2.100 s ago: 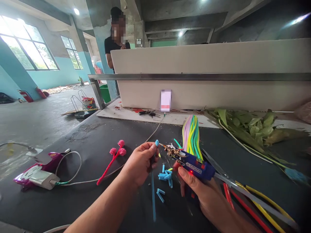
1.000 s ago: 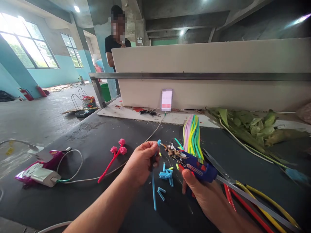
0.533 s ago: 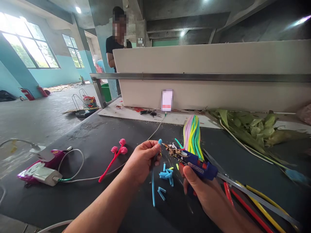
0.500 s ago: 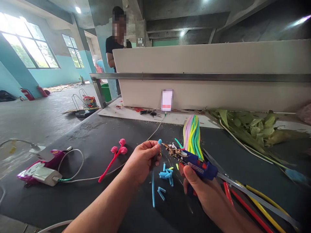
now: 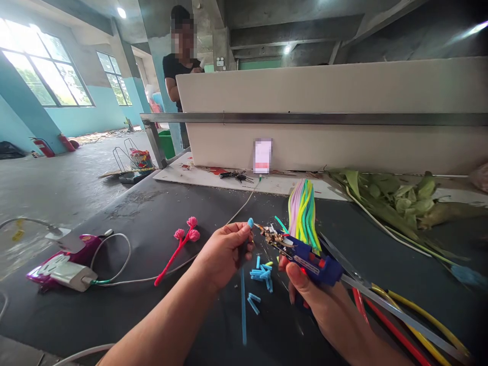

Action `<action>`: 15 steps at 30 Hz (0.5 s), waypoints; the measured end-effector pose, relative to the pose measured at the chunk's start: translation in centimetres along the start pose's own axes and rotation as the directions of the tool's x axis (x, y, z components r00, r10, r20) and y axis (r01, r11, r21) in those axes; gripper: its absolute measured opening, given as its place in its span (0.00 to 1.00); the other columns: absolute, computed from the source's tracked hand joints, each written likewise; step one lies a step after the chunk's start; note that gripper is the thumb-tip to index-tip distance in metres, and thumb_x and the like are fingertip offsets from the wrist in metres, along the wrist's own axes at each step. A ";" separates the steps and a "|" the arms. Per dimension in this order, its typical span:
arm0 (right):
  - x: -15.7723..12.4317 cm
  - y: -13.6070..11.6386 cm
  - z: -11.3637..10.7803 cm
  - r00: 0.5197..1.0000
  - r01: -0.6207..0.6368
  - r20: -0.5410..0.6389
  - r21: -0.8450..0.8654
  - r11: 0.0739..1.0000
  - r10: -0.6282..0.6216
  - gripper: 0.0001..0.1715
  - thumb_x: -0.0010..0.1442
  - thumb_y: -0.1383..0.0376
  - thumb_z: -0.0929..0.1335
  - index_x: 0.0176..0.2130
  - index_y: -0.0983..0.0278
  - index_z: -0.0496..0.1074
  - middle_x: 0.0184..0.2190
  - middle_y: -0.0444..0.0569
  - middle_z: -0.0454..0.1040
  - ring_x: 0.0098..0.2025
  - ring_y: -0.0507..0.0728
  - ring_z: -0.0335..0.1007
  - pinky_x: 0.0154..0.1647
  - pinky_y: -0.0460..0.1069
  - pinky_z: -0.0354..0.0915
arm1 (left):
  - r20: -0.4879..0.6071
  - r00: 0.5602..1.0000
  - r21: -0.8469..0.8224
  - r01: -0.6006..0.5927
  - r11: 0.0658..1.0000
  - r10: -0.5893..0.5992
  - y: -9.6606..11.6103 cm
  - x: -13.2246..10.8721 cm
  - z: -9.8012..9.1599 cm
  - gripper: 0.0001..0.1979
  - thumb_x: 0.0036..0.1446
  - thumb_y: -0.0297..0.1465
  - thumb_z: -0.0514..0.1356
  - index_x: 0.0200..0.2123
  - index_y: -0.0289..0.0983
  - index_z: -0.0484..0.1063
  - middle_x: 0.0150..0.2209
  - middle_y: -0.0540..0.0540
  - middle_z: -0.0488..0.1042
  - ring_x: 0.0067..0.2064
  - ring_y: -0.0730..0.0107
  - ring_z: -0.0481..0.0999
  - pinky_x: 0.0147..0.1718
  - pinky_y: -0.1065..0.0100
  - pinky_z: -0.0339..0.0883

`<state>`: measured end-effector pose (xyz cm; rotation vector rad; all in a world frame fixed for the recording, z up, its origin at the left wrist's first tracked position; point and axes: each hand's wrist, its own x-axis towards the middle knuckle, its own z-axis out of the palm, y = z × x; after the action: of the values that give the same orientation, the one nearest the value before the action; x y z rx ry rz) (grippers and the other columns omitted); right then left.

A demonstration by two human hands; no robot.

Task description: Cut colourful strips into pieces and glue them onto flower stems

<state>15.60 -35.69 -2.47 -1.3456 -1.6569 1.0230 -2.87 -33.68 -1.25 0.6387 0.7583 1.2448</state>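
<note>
My left hand pinches a blue pipe cleaner, its long end hanging down below the fingers. A small blue curled tip pokes out above my thumb and forefinger. Wrapped in my right hand is a blue hot glue gun, its front crusted with brown and white residue. The gun's nozzle points left at the blue tip; whether they touch I cannot tell. A long translucent glue stick extends from the gun's rear. Several short cut blue pieces lie below the hands.
Left lies a pink pipe-cleaner branch with three balls. Behind the gun is a bundle of coloured pipe cleaners. A power strip with cables, a propped phone, keys and leaves surround the work. Beyond the board stands a person.
The blue pipe cleaner's hanging end reaches lower and slightly to the right. A red glow now shows on the glue gun by my right thumb. Both hands stay nearly in place.
</note>
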 end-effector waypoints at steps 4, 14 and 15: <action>-0.2 -0.4 -0.2 1.000 -0.024 0.009 -0.129 0.991 0.025 0.31 0.50 0.38 0.60 0.20 0.60 0.66 0.17 0.46 0.67 0.20 0.56 0.64 0.20 0.50 0.62 | -0.003 1.000 0.016 -0.006 1.000 0.006 0.0 -0.2 0.2 0.07 0.49 0.28 0.62 0.30 0.32 0.66 0.26 0.50 0.62 0.24 0.80 0.61 0.20 0.77 0.56; -0.1 0.5 -0.3 0.999 0.046 0.017 -0.190 0.981 -0.044 0.31 0.53 0.40 0.59 0.15 0.61 0.62 0.16 0.46 0.65 0.21 0.55 0.62 0.19 0.48 0.58 | 0.011 1.000 0.002 -0.012 1.000 0.012 0.0 -0.2 0.5 0.06 0.50 0.28 0.61 0.28 0.32 0.66 0.25 0.50 0.63 0.23 0.80 0.62 0.20 0.77 0.58; -0.1 0.7 -0.2 0.999 0.037 0.019 -0.165 0.986 -0.034 0.31 0.53 0.41 0.60 0.15 0.61 0.63 0.16 0.46 0.64 0.21 0.55 0.61 0.20 0.48 0.58 | 0.010 1.000 0.003 -0.010 1.000 0.010 0.0 -0.3 0.5 0.06 0.50 0.28 0.61 0.28 0.32 0.66 0.25 0.50 0.63 0.23 0.80 0.62 0.20 0.77 0.58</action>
<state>16.06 -35.63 -3.04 -1.4117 -1.8041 0.8942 -2.53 -33.93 -0.87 0.6519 0.7498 1.2492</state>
